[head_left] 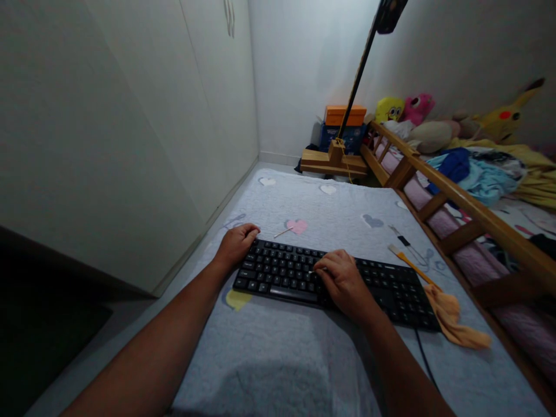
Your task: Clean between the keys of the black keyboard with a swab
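Black plastic forms the long rectangular keyboard [289,269], lying slantwise on the pale grey-blue, heart-printed quilted surface [278,347], its left end near the surface's left edge. The left hand [238,243] is at the keyboard's far left corner, fingers curled; I cannot tell whether they grip it. The right hand [343,281] pinches a thin white cotton swab [311,271], tip at the keys. Broad stretches of fabric show toward the far edge, where a slim white stick [283,232] lies, and on the near side. Room narrows rightward: an orange-handled flat brush [412,264] and a crumpled light-orange cloth [456,324] lie between keyboard and right edge, bordered by a brown wooden rail [469,202]
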`<state>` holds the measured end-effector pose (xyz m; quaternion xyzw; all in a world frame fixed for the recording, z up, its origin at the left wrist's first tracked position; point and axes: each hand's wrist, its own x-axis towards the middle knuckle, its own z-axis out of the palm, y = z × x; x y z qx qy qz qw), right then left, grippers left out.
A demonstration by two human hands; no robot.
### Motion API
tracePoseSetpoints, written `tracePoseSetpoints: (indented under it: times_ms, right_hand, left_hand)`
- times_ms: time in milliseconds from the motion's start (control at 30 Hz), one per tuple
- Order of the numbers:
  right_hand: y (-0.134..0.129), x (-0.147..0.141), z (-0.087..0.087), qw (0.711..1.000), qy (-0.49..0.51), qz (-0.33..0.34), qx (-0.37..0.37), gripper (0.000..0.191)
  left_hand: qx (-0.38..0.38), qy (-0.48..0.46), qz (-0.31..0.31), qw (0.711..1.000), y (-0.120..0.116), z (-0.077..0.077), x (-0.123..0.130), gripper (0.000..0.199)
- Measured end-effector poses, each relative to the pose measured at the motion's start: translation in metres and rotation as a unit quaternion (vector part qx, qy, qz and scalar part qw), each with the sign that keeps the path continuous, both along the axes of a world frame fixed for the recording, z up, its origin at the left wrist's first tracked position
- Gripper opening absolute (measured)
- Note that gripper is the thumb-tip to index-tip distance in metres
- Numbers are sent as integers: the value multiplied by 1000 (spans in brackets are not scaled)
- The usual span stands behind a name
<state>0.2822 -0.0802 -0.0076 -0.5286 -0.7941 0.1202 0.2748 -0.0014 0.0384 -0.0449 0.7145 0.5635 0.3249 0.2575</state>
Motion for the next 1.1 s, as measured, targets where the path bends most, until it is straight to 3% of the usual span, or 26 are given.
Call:
tracePoseSetpoints:
  times_ms: [567,1100]
  right_hand:
    - [1,-11,-7,999,42,22,5,14]
    - [1,-7,-2,999,35,-18,6,16]
  left_hand:
    - [-4,-3,7,1000,0,-1,-1,34]
    - [-6,4,4,1000,1,-3,-2,35]
